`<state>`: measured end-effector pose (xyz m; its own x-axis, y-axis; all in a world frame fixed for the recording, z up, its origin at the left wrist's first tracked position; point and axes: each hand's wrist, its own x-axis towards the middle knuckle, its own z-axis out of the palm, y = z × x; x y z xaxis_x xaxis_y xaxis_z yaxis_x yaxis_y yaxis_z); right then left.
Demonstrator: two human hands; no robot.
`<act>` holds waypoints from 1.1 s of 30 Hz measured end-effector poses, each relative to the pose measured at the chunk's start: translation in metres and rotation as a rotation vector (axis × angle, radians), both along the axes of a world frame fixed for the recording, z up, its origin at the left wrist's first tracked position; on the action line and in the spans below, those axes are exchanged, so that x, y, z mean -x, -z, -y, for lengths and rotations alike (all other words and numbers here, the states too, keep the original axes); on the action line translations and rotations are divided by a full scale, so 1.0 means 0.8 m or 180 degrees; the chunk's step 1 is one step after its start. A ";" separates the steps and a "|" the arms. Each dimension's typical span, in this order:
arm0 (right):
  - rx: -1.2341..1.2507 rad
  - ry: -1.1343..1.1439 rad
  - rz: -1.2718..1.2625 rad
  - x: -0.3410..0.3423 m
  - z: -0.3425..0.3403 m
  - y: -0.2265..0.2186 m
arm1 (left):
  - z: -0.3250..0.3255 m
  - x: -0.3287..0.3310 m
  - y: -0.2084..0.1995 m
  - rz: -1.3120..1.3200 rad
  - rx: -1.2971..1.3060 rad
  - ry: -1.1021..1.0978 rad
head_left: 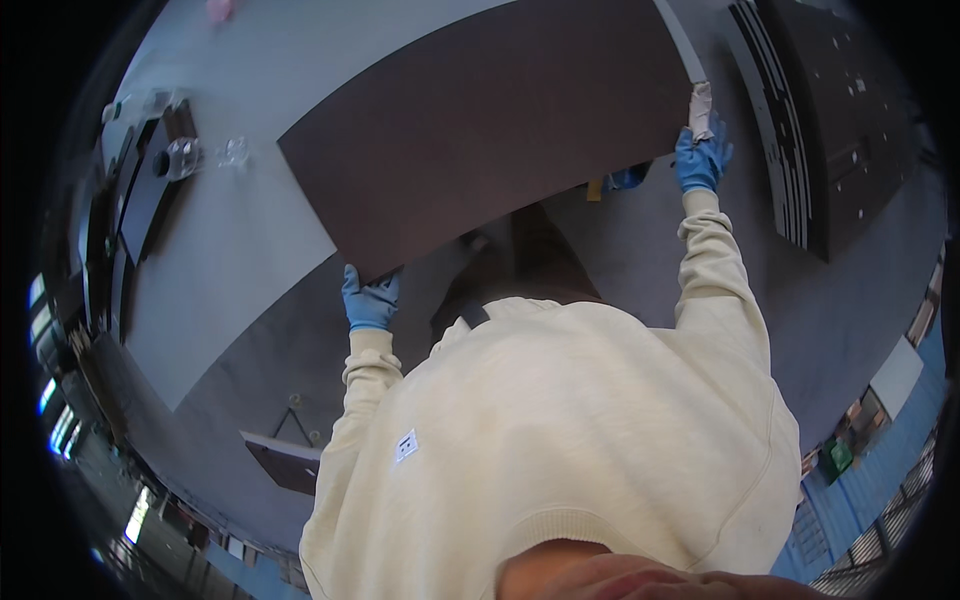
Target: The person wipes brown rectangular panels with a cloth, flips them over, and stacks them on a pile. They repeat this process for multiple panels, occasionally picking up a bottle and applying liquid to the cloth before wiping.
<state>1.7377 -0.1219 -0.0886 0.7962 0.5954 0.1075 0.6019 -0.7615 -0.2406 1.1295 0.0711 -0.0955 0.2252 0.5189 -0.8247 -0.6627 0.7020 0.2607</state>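
Observation:
A large dark brown panel [490,130] spans the space in front of me, its far part over the pale worktable. My left hand [370,300], in a blue glove, is closed on the panel's near left corner. At the right edge, my right hand [703,160], also gloved in blue, is closed on a crumpled whitish cloth or paper [700,108]. That piece lies against the panel's right corner. Some of the right fingers are hidden behind it.
A stack of dark panels [830,130] with pale edges stands on the right. Clear plastic bottles [183,158] and dark board pieces [150,190] lie on the white tabletop [235,210] at left. A smaller dark board [283,462] is behind my left arm.

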 end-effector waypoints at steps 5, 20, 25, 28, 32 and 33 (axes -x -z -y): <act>-0.0393 -0.1038 0.0498 0.097 -0.036 0.025 | -0.004 0.004 -0.004 0.0087 0.0248 -0.0235; -0.0727 -0.3381 0.0323 0.413 -0.373 0.006 | -0.006 0.009 -0.049 0.0920 0.0009 -0.0349; -0.0091 -0.5885 -0.1145 0.540 -0.252 -0.028 | -0.003 0.013 -0.039 0.0407 0.0000 -0.0513; -0.0169 -0.5343 -0.0272 0.459 -0.274 -0.013 | 0.005 0.001 -0.028 0.0381 -0.0150 -0.0377; -0.0930 -0.3904 -0.0397 0.372 -0.432 -0.018 | 0.022 -0.016 -0.018 -0.0208 0.0010 -0.0681; -0.0961 -0.3523 -0.0575 0.371 -0.472 -0.027 | 0.027 -0.019 -0.017 -0.0238 0.0065 -0.0735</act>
<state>1.4410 0.2556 -0.0671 -0.1254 0.9451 0.3017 0.8410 0.2626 -0.4730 1.1445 0.0498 -0.0822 0.0404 0.5326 -0.8454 -0.7856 0.5397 0.3025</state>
